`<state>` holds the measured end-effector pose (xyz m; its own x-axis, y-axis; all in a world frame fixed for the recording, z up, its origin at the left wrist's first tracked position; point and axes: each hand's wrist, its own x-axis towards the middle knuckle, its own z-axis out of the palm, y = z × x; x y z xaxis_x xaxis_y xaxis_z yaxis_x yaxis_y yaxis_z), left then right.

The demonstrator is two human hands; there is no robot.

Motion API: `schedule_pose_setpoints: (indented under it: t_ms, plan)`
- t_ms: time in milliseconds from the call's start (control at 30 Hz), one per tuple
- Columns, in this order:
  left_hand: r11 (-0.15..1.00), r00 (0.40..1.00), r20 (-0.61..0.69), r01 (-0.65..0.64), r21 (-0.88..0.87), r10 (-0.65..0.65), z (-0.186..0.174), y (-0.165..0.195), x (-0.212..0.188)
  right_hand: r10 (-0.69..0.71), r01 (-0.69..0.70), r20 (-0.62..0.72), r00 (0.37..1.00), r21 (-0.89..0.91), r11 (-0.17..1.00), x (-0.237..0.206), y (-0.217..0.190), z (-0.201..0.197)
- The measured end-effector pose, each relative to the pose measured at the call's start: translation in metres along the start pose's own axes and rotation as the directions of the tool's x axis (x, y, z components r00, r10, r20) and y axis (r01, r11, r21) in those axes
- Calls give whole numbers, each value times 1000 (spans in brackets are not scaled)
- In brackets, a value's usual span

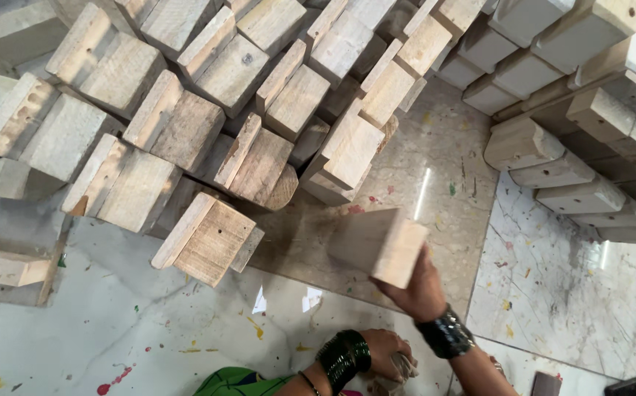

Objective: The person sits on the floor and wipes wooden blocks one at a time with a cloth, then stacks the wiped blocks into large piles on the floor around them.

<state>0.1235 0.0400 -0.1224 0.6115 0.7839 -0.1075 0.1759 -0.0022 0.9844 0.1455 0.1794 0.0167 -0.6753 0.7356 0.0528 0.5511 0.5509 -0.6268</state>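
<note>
Wooden block (380, 246): pale, rectangular, held above marble floor (552, 293), gripped at its near end by right hand (417, 290), fingers closed round it. Left hand (387, 356): near, clenched on crumpled cloth (404, 364). Far left: stacked blocks (208, 110).

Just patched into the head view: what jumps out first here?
A big pile of pale stepped wooden blocks fills the upper left, leaning in rows on the paint-spattered stone floor. Low in the middle, the right hand holds up one wooden block, while the left hand closes on something pale below it. A second stack of whiter blocks lines the upper right.
</note>
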Motion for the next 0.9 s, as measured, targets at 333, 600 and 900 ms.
schedule_pose_setpoints:
  t_ms: [333,600,900]
  plan:
    - [1000,1000,-21,-7,8,7,5,-8,-2,-211,207,6,978,148,967,25,-58,53]
    - [999,1000,18,4,55,-5,11,-24,-6,-91,97,-73,993,88,991,30,-84,73]
    - [997,999,28,30,68,-32,12,-28,-12,-64,70,-82,995,68,995,36,-88,82]
